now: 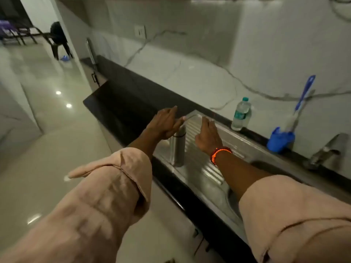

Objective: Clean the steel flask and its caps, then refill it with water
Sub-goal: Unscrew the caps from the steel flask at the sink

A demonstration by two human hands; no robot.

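Steel flask (177, 149) stands upright on ribbed drainboard (205, 160) of sink, cap end partly behind left hand (165, 123). Left hand over flask top, fingers straight and spread, holding nothing. Right hand (208, 136) just beside flask, not touching, fingers loosely extended, orange band at wrist. Plastic water bottle (241, 114) and blue bottle brush (302, 103) on dark counter (133, 88) by wall.

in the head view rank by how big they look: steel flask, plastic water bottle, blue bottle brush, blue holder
1. bottle brush, the longest
2. steel flask
3. plastic water bottle, close to the flask; it stands farther back, so this order is unsure
4. blue holder
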